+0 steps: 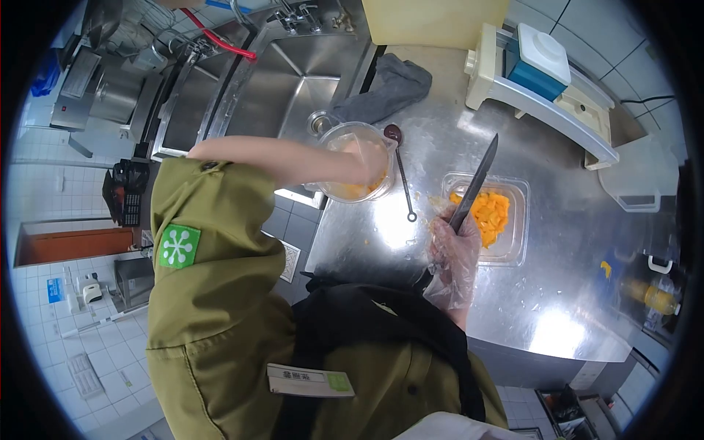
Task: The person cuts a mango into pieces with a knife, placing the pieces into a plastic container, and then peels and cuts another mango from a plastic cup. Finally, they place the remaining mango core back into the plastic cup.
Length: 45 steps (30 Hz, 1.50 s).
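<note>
My left hand (367, 160) reaches down into a round clear container (334, 139) with orange pieces inside; its fingers are hidden there. In a clear plastic glove, my right hand (455, 253) is closed on a knife (478, 176), its long dark blade pointing up and away from me. Beside that hand, a rectangular clear tray (519, 220) holds orange cut pieces (490, 214). A long thin spoon (404, 174) with a dark bowl lies on the metal counter between my hands.
Two metal sinks (268, 92) are at the upper left, with a red hose (224, 42). A grey cloth (389, 88) lies near the sink edge. A cream board (433, 22) and a rack (565, 110) with a teal-and-white box (539, 62) stand at the back. An orange scrap (606, 269) lies at right.
</note>
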Motion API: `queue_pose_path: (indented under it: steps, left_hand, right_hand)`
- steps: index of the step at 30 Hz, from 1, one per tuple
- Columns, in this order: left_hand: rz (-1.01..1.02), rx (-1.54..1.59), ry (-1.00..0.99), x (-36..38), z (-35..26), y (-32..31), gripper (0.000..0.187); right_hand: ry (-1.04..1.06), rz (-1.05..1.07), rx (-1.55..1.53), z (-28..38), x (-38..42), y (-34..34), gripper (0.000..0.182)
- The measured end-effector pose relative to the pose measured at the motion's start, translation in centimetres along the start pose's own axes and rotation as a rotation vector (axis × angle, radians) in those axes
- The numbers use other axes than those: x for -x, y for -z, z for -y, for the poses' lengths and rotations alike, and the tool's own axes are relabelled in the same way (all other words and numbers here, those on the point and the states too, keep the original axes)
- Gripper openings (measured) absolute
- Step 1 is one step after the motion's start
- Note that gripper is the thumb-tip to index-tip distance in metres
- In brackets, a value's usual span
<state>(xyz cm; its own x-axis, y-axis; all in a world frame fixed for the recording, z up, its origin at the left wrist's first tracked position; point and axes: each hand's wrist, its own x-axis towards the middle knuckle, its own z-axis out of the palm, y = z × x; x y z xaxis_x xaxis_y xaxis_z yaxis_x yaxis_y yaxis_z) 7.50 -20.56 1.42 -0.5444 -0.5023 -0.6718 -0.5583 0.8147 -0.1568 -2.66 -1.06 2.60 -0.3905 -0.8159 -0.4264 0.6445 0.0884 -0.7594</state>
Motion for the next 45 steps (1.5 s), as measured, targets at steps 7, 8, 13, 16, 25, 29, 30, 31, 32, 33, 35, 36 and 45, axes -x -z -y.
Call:
queue_pose_path:
  steps: [7, 8, 13, 16, 25, 29, 30, 31, 32, 33, 35, 36, 45]
  left_hand:
    - [-0.174, 0.258, 0.176, 5.7, 3.0, 3.0, 0.022]
    - [-0.237, 0.314, 0.194, 6.4, 3.8, 2.9, 0.022]
    - [-0.285, 1.502, 0.124, 8.8, 6.1, 0.7, 0.022]
    - [-0.242, 2.013, 0.082, 10.6, 4.7, -0.1, 0.028]
    - [-0.446, 1.963, -0.356, 11.5, 3.3, -2.8, 0.033]
    - [-0.586, 1.759, -0.495, 13.0, 3.3, -2.2, 0.027]
    - [-0.613, 1.714, -0.528, 12.9, 3.5, -2.3, 0.026]
    - [-0.64, 1.669, -0.559, 12.7, 3.6, -2.5, 0.026]
    - [-0.666, 1.624, -0.588, 12.6, 3.7, -2.6, 0.026]
    - [-0.669, 1.577, -0.573, 12.7, 3.9, -2.4, 0.027]
    - [-0.668, 1.482, -0.541, 13.1, 4.4, -1.7, 0.028]
    - [-0.683, 1.481, -0.562, 13.0, 4.6, -1.7, 0.028]
    - [-0.472, 1.558, -0.705, 10.6, 4.6, -1.7, 0.029]
  right_hand:
    - [-0.025, 0.009, 0.15, 0.8, 0.7, -1.5, 0.014]
    - [-0.004, 0.022, 0.174, 0.7, 0.8, -1.7, 0.015]
    - [0.177, 0.069, 0.4, 0.8, 0.5, -3.9, 0.02]
    - [0.238, 0.04, 0.577, 1.8, 0.5, -6.3, 0.022]
    - [0.497, 0.062, 0.763, 3.1, -1.0, -8.7, 0.023]
    - [0.456, 0.066, 0.897, 4.4, 0.0, -9.8, 0.026]
    - [0.429, 0.06, 0.95, 4.8, 0.4, -10.1, 0.027]
    - [0.429, 0.062, 0.983, 4.9, 0.5, -10.2, 0.028]
    - [0.426, 0.064, 1.015, 5.0, 0.5, -10.2, 0.029]
    - [0.423, 0.065, 1.048, 5.1, 0.6, -10.2, 0.03]
    - [0.407, 0.06, 1.091, 5.4, 1.2, -10.8, 0.03]
    - [0.401, 0.057, 1.11, 5.5, 1.4, -11.1, 0.031]
    - [0.454, -0.05, 1.351, 5.2, -0.1, -12.0, 0.026]
